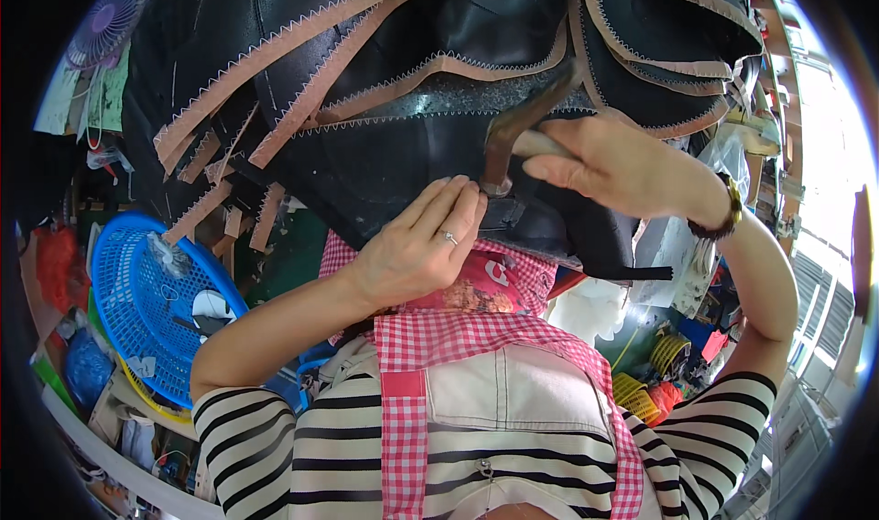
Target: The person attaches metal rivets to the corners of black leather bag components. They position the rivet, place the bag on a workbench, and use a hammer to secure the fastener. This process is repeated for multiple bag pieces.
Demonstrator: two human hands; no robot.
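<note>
My right hand is wrapped round the pale handle of a hammer. The hammer's worn brown metal head points down, its round face at or just above the black leather-like piece in front of me. Close beside that face, the fingertips of my left hand rest on the same piece, fingers stretched out and side by side; its thumb is hidden. Tan strips with white zigzag stitching edge the black panels heaped beyond my hands. Between the panels shows a speckled dark grey surface.
A blue plastic basket stands at the left, with a purple fan farther back. Loose tan strip ends hang off the left of the heap. Yellow rolls and clutter lie at the lower right. A checked pink apron covers my front.
</note>
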